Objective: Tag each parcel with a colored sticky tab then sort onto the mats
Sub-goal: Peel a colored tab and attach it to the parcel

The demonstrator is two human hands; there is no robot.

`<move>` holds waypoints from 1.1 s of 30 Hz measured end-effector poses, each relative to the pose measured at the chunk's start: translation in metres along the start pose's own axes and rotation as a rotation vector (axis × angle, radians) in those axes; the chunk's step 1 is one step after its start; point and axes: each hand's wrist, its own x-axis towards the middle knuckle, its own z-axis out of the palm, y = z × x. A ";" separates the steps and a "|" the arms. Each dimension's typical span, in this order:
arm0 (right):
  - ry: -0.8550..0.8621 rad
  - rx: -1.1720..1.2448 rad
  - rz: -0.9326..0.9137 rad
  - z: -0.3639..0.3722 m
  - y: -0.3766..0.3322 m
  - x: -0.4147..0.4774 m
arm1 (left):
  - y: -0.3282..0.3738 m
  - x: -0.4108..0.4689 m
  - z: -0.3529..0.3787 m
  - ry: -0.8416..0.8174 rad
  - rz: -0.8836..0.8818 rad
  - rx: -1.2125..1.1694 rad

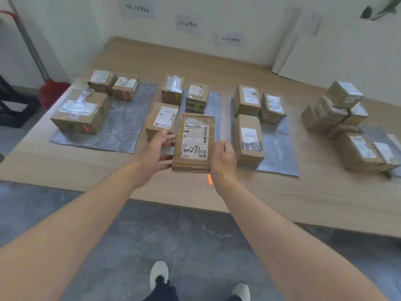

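Hands (155, 149) (224, 161), parcel (193, 142) near table's (282, 198) front edge

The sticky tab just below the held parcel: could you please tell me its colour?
Orange: the small sticky tab below the brown cardboard parcel, seen in the head view.

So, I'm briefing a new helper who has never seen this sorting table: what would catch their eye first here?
First, the brown parcel held up mid-frame between the left hand and right hand, its white label facing the camera, with an orange sticky tab showing just below its lower right corner. Next, the grey mats lying across the wooden table, each carrying boxes, and the loose pile of parcels at far right.
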 end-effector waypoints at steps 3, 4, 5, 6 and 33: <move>0.000 -0.022 0.059 0.026 0.013 -0.006 | -0.015 0.009 -0.026 -0.016 -0.051 0.001; -0.011 -0.025 0.073 0.033 0.018 -0.007 | -0.020 0.012 -0.034 -0.022 -0.067 0.008; -0.026 -0.025 0.089 0.039 0.022 -0.007 | -0.026 0.015 -0.040 -0.024 -0.081 0.015; -0.046 -0.022 0.105 0.045 0.027 -0.008 | -0.031 0.019 -0.047 -0.025 -0.094 0.021; -0.226 -0.079 0.359 0.104 0.118 0.012 | -0.113 0.090 -0.086 0.008 -0.276 0.111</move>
